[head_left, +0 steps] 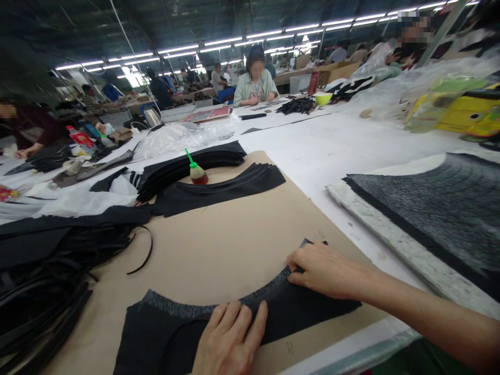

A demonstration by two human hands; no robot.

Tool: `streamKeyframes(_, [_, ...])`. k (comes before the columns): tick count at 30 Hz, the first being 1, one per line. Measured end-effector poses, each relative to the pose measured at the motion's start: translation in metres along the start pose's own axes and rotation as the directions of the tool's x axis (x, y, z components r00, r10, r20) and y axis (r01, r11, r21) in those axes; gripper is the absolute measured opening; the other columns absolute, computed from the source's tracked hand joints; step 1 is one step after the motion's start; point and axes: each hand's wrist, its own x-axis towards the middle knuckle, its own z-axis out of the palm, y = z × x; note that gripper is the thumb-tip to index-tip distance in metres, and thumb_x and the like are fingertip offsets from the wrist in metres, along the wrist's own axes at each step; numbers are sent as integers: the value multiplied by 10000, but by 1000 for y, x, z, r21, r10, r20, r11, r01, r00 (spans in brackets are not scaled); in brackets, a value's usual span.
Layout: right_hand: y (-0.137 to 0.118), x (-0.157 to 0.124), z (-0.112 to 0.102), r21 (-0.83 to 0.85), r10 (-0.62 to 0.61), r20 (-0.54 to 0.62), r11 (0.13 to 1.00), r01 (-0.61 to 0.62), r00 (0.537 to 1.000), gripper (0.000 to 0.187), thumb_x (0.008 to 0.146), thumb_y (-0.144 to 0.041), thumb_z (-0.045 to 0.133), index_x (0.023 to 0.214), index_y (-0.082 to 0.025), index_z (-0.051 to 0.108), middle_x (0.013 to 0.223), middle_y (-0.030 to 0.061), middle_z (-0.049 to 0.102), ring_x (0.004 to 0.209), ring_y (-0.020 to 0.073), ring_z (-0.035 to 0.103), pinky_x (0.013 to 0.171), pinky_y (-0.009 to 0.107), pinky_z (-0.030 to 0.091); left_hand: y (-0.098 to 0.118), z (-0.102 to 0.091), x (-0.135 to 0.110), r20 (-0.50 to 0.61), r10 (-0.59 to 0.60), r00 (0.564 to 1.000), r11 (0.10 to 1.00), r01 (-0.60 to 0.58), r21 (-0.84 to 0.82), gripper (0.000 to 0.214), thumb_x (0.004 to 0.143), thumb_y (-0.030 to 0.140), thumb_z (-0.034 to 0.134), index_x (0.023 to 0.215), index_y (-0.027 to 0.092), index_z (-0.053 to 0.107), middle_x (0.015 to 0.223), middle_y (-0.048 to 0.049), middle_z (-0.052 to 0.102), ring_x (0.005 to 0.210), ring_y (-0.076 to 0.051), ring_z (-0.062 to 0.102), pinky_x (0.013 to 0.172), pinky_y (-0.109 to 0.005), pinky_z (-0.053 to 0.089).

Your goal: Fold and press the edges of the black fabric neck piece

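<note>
A curved black fabric piece (312, 307) lies on brown paper in front of me, a speckled dark grey band running along its concave edge. My left hand (232, 338) rests on the piece near its middle, fingers stretched out and pressing on it. Towards the far right end, my right hand (318, 268) is closed at the curved edge, thumb and fingers pinching the fabric. Part of the band is hidden under both hands. Farther back sit similar black pieces (222, 195) in an overlapping stack, with a green-tipped bottle (199, 174) of brown liquid beside them.
Thin black strips (50, 291) heap up at the left. A thicker black stack (195, 162) stands behind the bottle. To the right are grey speckled sheets (433, 208) on a white padded layer. Across the table a co-worker (255, 86) sits. Brown paper (195, 250) covers my area.
</note>
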Motion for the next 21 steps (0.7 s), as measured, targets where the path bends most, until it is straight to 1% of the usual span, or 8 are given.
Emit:
streamKeyframes(3, [0,0,3,-9,13,-15,1000,-14,1000,198,811,-257,564,705,-193,718,733,95,704,724,256,654,599,286,359,-2,0,1,2,17,1000,1000,-17,2,388,972,211,385,1343,212,498,946,-64,625,938,-185,567,828,-277,447])
streamKeyframes(7, [4,0,5,-10,36,-39,999,-37,999,173,814,-298,599,758,-184,717,760,99,710,771,268,664,678,312,398,-1,5,1,-41,39,998,999,-39,12,373,967,207,373,1304,218,532,1095,-92,630,1036,-206,565,852,-285,461])
streamKeyframes(9, [5,-1,5,-6,52,-50,999,-52,997,167,805,-326,630,786,-182,711,761,96,712,782,276,666,719,335,407,2,8,4,-34,36,999,999,-37,-13,377,959,186,358,1288,209,541,1130,-98,631,1052,-210,569,867,-288,470])
streamKeyframes(12, [6,-2,6,1,66,-67,998,-66,996,170,803,-340,648,785,-180,700,747,92,709,779,279,668,749,354,408,9,11,15,1,13,1000,998,-13,-63,427,935,124,334,1331,159,490,1124,-114,638,1025,-212,584,852,-295,494])
streamKeyframes(14, [5,-3,7,7,68,-80,998,-67,994,166,817,-333,639,786,-180,695,740,89,705,783,273,668,770,358,404,15,12,25,20,25,999,996,-23,-88,457,925,106,335,1370,125,435,1166,-128,625,1043,-219,579,841,-302,506])
streamKeyframes(16, [4,-3,10,18,69,-91,998,-68,993,157,824,-326,633,793,-184,693,742,83,703,794,268,667,790,360,398,22,12,36,24,24,999,994,-21,-111,457,917,97,351,1367,114,429,1187,-125,616,1044,-220,575,844,-305,508])
streamKeyframes(18, [5,-4,12,37,77,-97,997,-74,992,143,822,-317,632,796,-188,689,750,78,703,796,264,663,783,352,395,29,13,44,37,-3,999,991,8,-135,439,903,89,380,1335,111,460,1122,-108,632,979,-215,586,830,-309,510])
streamKeyframes(21, [9,-5,13,86,101,-95,992,-93,990,135,801,-319,643,792,-191,684,737,66,692,764,251,650,685,304,382,37,15,51,72,-54,996,985,65,-161,456,876,87,438,1329,131,468,980,-69,632,859,-209,579,744,-313,513])
